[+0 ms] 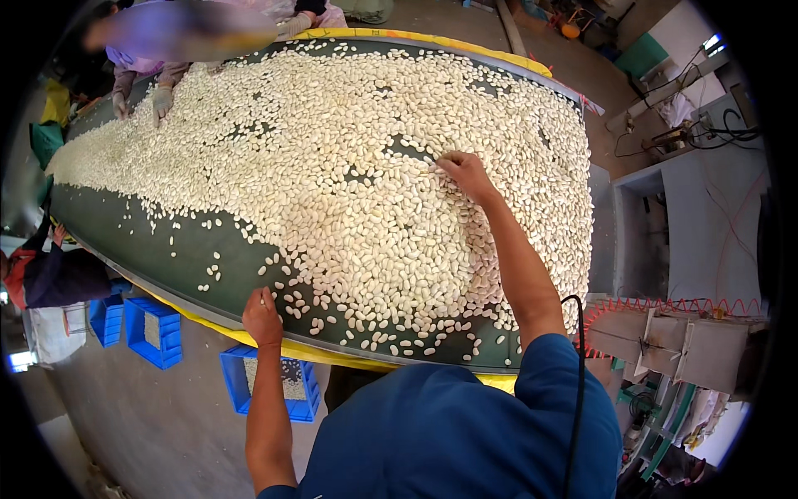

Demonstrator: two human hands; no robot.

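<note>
A wide spread of white beans (399, 249) covers most of the dark green sorting table (125, 241). My right hand (467, 173) reaches out over the beans to the far side, fingers pinched together and fingertips down among them beside a small bare patch. What those fingertips hold, if anything, is hidden. Above the table's near edge is my left hand (263, 318), its fingers curled closed. A pale speck shows at its fingers, too small to make out. A few loose beans (214, 273) lie scattered to the left of it.
Blue crates (236, 384) stand on the floor below the near edge, some with beans inside. At the far left a co-worker's gloved hands (162, 101) touch the beans. Another person (58, 274) is at the left end. A black cable (579, 374) hangs beside my right arm.
</note>
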